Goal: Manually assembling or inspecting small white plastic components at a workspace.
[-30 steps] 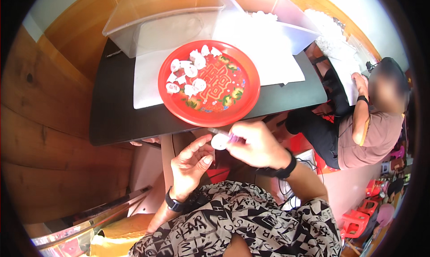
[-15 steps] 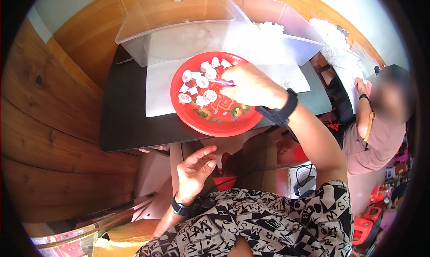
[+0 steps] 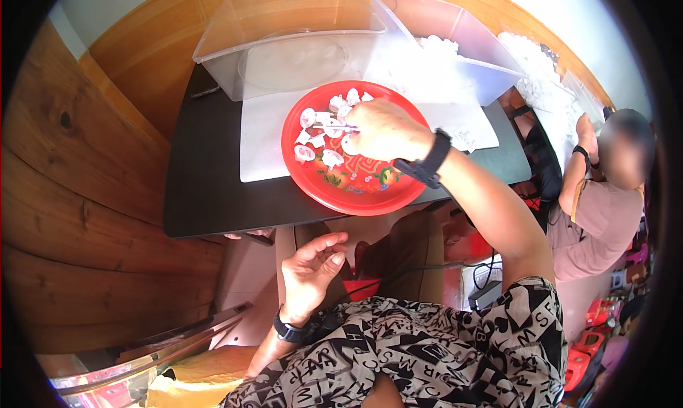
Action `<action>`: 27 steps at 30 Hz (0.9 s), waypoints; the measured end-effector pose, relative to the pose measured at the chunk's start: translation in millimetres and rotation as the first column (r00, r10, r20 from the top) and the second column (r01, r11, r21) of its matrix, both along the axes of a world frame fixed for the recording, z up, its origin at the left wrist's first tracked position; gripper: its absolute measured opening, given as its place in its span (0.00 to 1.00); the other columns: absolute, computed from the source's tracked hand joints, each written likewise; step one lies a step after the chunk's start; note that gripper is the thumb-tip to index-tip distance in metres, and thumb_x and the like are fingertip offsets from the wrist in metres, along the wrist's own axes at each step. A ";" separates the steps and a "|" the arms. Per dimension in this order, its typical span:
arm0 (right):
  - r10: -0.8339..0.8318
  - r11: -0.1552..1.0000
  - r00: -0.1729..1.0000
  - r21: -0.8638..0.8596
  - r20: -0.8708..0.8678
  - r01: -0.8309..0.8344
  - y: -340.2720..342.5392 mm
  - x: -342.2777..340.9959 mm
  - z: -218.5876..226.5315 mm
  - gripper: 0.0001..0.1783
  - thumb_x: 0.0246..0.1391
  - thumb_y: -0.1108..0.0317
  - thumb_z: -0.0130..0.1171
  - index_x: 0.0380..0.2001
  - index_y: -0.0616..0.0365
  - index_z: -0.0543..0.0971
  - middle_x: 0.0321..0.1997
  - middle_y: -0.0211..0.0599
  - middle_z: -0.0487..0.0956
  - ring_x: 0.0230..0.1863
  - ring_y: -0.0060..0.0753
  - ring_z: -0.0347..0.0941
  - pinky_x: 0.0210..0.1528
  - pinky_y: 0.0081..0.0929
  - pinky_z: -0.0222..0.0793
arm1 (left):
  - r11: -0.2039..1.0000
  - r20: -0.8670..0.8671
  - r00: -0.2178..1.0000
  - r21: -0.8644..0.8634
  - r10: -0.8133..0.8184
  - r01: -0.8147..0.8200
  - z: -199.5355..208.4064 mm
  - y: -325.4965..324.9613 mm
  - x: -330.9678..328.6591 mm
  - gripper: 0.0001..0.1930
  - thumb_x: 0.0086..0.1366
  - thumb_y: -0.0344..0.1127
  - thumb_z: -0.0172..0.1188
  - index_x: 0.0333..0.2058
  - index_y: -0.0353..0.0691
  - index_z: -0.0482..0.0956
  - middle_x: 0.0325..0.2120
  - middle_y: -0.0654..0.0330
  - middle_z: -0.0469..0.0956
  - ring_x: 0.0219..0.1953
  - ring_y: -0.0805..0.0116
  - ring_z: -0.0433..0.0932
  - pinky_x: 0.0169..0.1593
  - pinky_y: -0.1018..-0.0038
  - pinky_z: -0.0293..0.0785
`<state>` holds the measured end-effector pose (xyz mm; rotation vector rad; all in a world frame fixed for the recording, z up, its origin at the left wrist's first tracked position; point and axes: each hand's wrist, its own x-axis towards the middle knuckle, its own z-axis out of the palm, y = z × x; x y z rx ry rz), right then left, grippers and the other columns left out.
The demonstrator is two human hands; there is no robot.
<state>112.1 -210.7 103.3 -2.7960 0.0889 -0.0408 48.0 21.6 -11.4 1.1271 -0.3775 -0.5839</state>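
A round red tray (image 3: 302, 180) with a printed flower pattern stands at the table's front edge. Several small white plastic parts (image 3: 332, 159) lie scattered across its left and upper area. Over the tray, my right hand (image 3: 390, 129) is closed on a slim metal tool (image 3: 344, 128). The tool points left among the white parts, and I cannot tell whether its tip touches one. My left hand (image 3: 311, 274) is held below the table's front edge, palm up, with loosely bent fingers and nothing in it.
White paper (image 3: 260, 148) lies beneath the tray on the dark table (image 3: 203, 194). Behind stand two clear plastic bins, an upright left one (image 3: 284, 66) and a right one (image 3: 491, 84) holding white pieces. At the right sits another person (image 3: 605, 212) beside a white heap (image 3: 530, 73).
My right hand has shifted slightly left and down over the tray with the tool, covering some white parts. The view has shifted a little. My left hand keeps its pose.
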 end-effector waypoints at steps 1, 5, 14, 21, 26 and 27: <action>0.021 1.000 0.997 0.012 -0.071 -0.020 -7.2 -2.3 3.0 0.08 0.42 0.71 0.56 0.22 0.68 0.75 0.19 0.52 0.73 0.25 0.46 0.74 0.30 0.36 0.69 | 1.000 -0.003 1.000 0.000 0.001 -0.001 1.8 0.1 -0.7 0.13 0.59 0.21 0.56 0.45 0.31 0.74 0.43 0.52 0.76 0.40 0.71 0.75 0.42 0.77 0.74; 0.091 0.912 0.996 0.403 -0.019 -0.076 -5.2 -55.1 23.3 0.12 0.46 0.65 0.59 0.25 0.66 0.77 0.16 0.44 0.73 0.19 0.30 0.72 0.23 0.25 0.65 | 0.993 0.061 0.992 -0.050 0.112 -0.109 12.2 -3.9 0.0 0.13 0.60 0.26 0.57 0.43 0.29 0.75 0.40 0.47 0.77 0.36 0.65 0.77 0.38 0.73 0.74; -0.003 0.260 0.965 0.931 -0.263 0.254 53.4 -132.2 -28.2 0.08 0.52 0.70 0.54 0.26 0.64 0.76 0.21 0.25 0.72 0.23 0.12 0.64 0.25 0.15 0.61 | 0.985 0.086 0.994 -0.150 -0.068 0.080 19.9 -10.8 -4.1 0.14 0.61 0.26 0.57 0.46 0.32 0.74 0.41 0.55 0.76 0.40 0.71 0.74 0.43 0.76 0.72; -0.168 0.328 0.971 0.919 -0.169 0.216 61.6 -150.7 -51.8 0.06 0.52 0.71 0.55 0.27 0.65 0.75 0.21 0.26 0.73 0.23 0.11 0.64 0.23 0.14 0.60 | 0.995 -0.002 0.996 -0.051 -0.090 0.090 18.3 -9.1 -8.1 0.10 0.59 0.24 0.58 0.41 0.32 0.77 0.35 0.58 0.76 0.35 0.74 0.75 0.40 0.79 0.73; -0.197 0.506 0.977 0.862 0.080 0.032 68.0 -161.3 -61.9 0.06 0.49 0.74 0.59 0.29 0.64 0.74 0.18 0.27 0.71 0.20 0.12 0.62 0.22 0.16 0.61 | 0.987 0.205 0.970 0.113 -0.132 0.111 18.3 -13.4 -6.8 0.10 0.57 0.19 0.57 0.38 0.30 0.77 0.32 0.58 0.75 0.35 0.73 0.76 0.40 0.78 0.73; -0.191 0.550 0.969 0.834 0.158 -0.027 70.6 -161.6 -66.6 0.06 0.48 0.74 0.60 0.29 0.64 0.74 0.17 0.28 0.70 0.20 0.13 0.63 0.22 0.17 0.62 | 0.987 0.202 0.970 0.116 -0.136 0.114 18.5 -14.5 -7.6 0.10 0.57 0.19 0.57 0.38 0.30 0.77 0.32 0.58 0.75 0.35 0.73 0.76 0.40 0.78 0.73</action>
